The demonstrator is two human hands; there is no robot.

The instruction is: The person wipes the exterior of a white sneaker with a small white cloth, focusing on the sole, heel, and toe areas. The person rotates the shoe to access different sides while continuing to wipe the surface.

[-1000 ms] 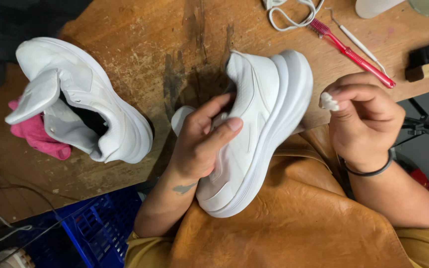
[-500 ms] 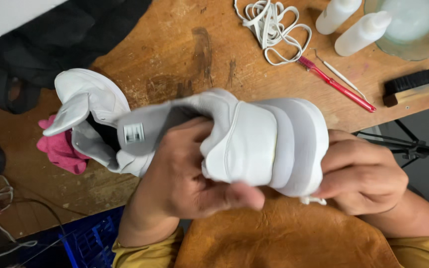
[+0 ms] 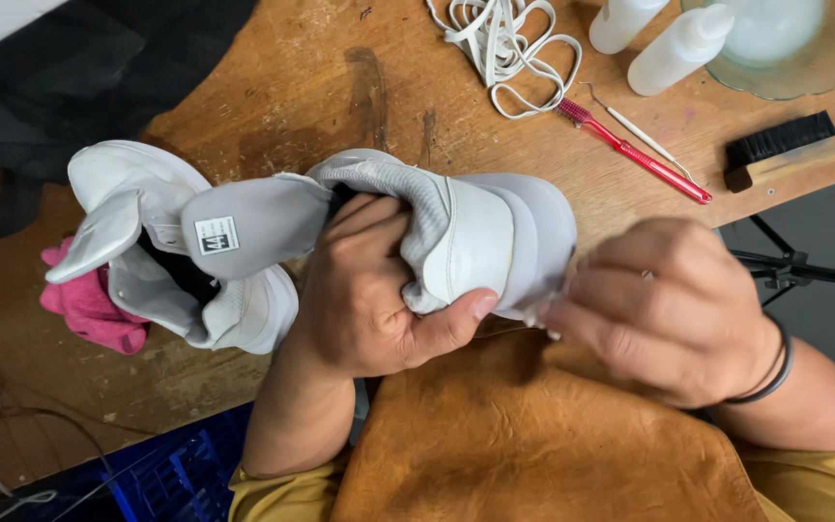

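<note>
Fingers of the left hand point(image 3: 369, 290) wrap tight around a white soft sports shoe point(image 3: 456, 242), held above the brown leather apron point(image 3: 543, 435). The right hand point(image 3: 664, 309) is closed and pinches a small white wad at the shoe's thick sole. Left of that shoe, a second white shoe point(image 3: 147, 242) rests on the worn wooden table point(image 3: 340, 87), over a pink rag point(image 3: 89, 309). Beyond it lie white laces point(image 3: 509, 48) and a red toothbrush point(image 3: 635, 150).
</note>
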